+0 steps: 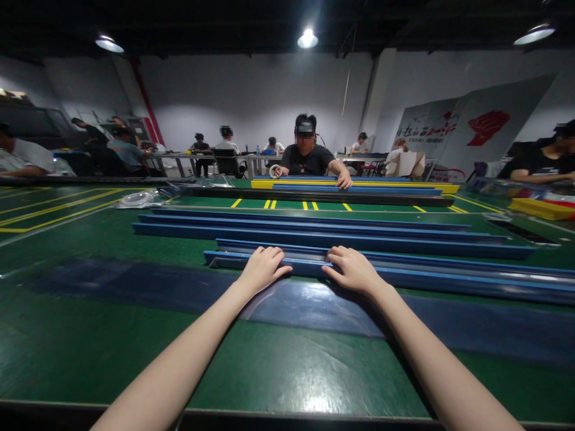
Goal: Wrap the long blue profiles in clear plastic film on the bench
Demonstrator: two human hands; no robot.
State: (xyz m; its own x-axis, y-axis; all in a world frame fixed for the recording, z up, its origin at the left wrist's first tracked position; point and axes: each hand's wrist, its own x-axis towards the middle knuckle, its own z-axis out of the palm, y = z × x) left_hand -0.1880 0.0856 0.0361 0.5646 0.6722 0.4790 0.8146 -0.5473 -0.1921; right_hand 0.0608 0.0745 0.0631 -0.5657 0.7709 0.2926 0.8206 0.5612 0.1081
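My left hand [264, 267] and my right hand [351, 269] both rest on the nearest long blue rail [449, 279], side by side near its left part. The fingers of each hand curl over the rail's top edge and the thumbs press its near face. The rail lies flat across the green table [112, 335], running from the middle left off to the right. A second blue rail [404, 257] lies right behind it.
Several more blue rails [314, 230] lie parallel farther back. A person in a dark shirt [308, 158] sits opposite with hands on blue and yellow rails [354, 185]. Clear plastic wrapping [141, 199] lies at the back left. Other people sit at tables behind and at both sides.
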